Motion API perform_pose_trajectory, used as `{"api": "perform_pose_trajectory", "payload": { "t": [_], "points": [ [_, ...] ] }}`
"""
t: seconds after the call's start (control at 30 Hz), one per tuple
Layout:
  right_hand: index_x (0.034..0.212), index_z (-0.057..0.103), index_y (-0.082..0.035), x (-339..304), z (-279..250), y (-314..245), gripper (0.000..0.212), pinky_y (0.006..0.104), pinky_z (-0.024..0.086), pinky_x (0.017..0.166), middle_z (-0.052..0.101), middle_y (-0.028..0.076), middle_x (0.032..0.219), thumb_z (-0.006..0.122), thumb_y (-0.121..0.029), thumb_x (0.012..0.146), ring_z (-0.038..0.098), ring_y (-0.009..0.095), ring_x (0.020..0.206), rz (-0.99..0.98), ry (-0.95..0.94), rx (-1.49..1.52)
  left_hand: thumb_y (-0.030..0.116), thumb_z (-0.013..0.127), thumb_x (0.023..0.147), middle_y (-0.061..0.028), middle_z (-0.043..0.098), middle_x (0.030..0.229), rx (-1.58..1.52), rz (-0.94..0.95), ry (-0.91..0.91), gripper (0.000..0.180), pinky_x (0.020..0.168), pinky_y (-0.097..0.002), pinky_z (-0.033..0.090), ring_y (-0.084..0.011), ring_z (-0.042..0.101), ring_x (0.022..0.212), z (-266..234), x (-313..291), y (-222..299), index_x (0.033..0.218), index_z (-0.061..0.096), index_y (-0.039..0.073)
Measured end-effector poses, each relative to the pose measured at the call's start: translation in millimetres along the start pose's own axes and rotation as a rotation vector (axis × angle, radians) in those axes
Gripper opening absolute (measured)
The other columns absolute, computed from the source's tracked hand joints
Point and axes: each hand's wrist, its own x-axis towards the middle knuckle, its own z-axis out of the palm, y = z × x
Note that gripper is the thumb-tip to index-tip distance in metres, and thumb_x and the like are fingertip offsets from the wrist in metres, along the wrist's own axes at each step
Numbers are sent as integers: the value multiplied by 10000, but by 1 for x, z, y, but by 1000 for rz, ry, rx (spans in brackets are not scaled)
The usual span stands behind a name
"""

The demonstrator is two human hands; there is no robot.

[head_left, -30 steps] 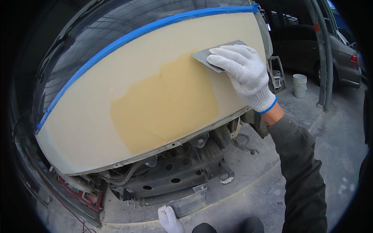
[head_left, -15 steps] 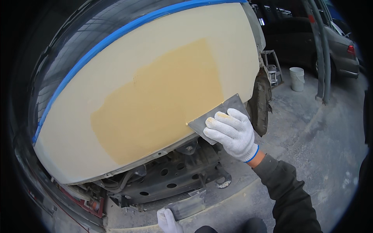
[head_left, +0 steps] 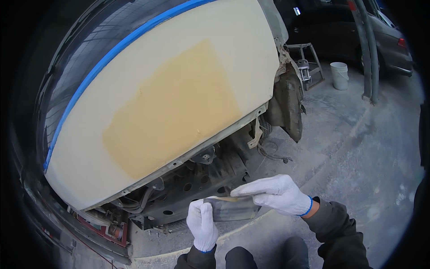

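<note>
Both my hands wear white knit gloves. My left hand [head_left: 202,226] is closed on one end of a flat grey plate [head_left: 235,212], held low in front of my knees. Over its upper edge, my right hand [head_left: 278,195] grips a grey putty spreader, now seen nearly edge-on and mostly hidden by the fingers. A smear of yellow filler [head_left: 230,199] shows where the two tools meet. Beyond my hands, a wide yellow filler patch [head_left: 172,112] with a thin ridge near its lower edge covers the middle of the cream car hood [head_left: 244,49].
Blue masking tape [head_left: 96,67] lines the hood's far edge. Exposed front-end parts [head_left: 197,179] sit below the hood. To the right are a metal stand [head_left: 316,67], a white bucket [head_left: 339,76], grey posts [head_left: 369,58] and a parked car [head_left: 389,56].
My right hand has left the hood's lower edge and come down with the spreader to the plate. My left hand has risen with the plate. The view has shifted slightly.
</note>
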Motion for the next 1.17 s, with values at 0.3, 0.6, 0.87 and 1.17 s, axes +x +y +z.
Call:
{"api": "perform_pose_trajectory", "payload": {
  "t": [0.3, 0.6, 0.87, 1.17],
  "points": [
    [1190, 744, -11, -3, -24, 1, 254, 314, 566, 847, 750, 101, 1164, 609, -52, 979, 718, 177, 989, -65, 181, -698, 113, 517, 1093, -57, 681, 992, 72, 96, 323, 173, 825, -237, 479, -78, 585, 870, 0, 12, 17, 1115, 612, -31],
    [1201, 735, 43, 0, 48, 43, 247, 240, 532, 757, 732, 29, 1004, 626, -94, 1027, 631, 56, 885, 220, 491, 113, 128, 552, 1093, -52, 670, 1018, -129, 108, 156, 204, 813, -228, 479, -56, 570, 871, 39, -18, -5, 1185, 597, -48],
    [1187, 726, 11, 84, -38, -42, 196, 285, 560, 870, 753, 83, 1100, 640, -56, 1024, 704, 151, 966, -538, 716, -574, 97, 590, 1055, -36, 721, 916, 118, 0, 209, 192, 757, -234, 503, -50, 587, 781, -4, -44, -14, 1153, 676, -44],
    [1145, 777, -127, 174, -98, -65, 343, 395, 559, 967, 762, 82, 1164, 694, -14, 832, 707, 309, 1096, -1101, 451, -1471, 84, 559, 1046, -163, 712, 1136, -34, -7, 290, 215, 989, -317, 494, -163, 651, 1037, -19, -38, -18, 1177, 618, -75]
  ]
}}
